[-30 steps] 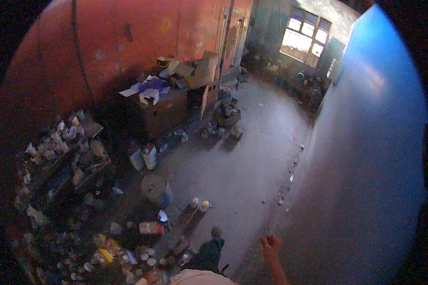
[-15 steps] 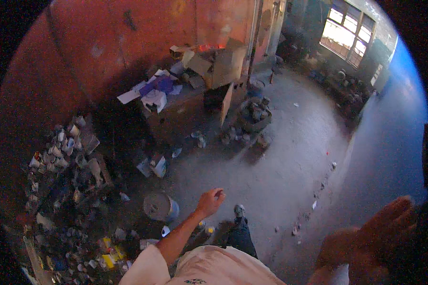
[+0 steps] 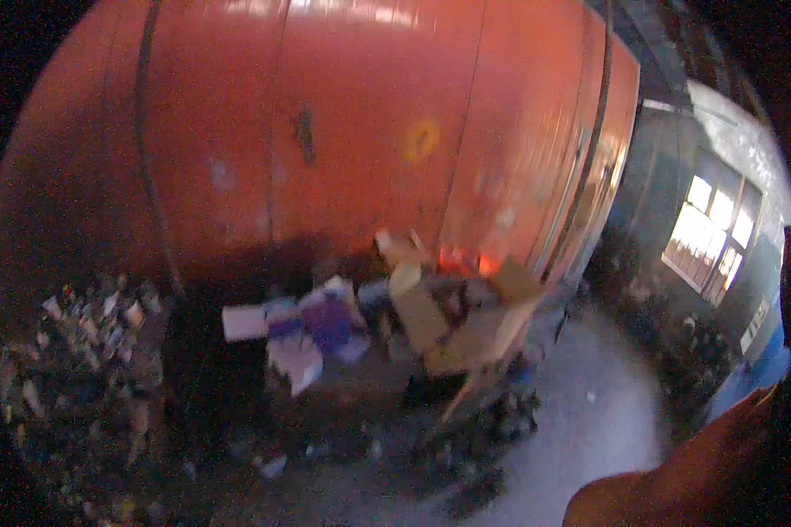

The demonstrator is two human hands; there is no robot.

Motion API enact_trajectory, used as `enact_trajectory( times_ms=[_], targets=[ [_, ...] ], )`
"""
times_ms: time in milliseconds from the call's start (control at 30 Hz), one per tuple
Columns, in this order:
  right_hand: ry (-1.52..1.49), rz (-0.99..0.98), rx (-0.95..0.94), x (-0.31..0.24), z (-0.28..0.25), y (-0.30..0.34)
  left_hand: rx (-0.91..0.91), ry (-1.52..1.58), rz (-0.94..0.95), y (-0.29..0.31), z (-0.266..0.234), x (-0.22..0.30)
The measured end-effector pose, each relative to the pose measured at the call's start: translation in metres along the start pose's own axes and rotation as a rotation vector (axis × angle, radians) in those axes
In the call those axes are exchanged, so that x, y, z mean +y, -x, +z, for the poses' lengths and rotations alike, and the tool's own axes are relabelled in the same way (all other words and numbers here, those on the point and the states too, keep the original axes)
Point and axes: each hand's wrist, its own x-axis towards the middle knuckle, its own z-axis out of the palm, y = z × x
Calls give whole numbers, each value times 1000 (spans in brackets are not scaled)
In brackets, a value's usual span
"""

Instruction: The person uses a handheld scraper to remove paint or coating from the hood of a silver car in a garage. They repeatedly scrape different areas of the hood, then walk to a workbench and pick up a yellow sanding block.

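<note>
Only part of my right hand or forearm (image 3: 668,483) shows, large and close at the lower right. It runs up toward the dark rim, and its fingers cannot be made out. My left hand is out of the picture. Neither hand is seen holding anything. Ahead, against a red panelled wall (image 3: 360,158), stands an open cardboard box (image 3: 479,338) with its flaps spread. To the left of the box lie purple sheets (image 3: 330,323) and white papers (image 3: 294,364) in a loose heap. The whole picture is blurred by motion.
A heap of many small cup-like pieces (image 3: 97,334) fills the left side. Dark clutter (image 3: 492,430) lies below the box. Grey floor (image 3: 589,422) stretches toward a bright window (image 3: 710,233) at the right, with more dark clutter (image 3: 685,351) along that wall.
The view has tilted up, so the wall, box and papers sit lower in the picture. My left hand, shirt and foot have left the view. Less of my right hand shows.
</note>
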Motion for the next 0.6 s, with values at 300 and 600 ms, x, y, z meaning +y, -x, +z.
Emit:
enact_trajectory(
  times_ms=[300, 600],
  targets=[
    [-14, -108, 33, 101, 309, -156, 175, 98, 129, -276, -155, 111],
    [-127, -288, -56, 223, 537, -251, 498, 336, 218, -329, -287, 169]
  ],
)
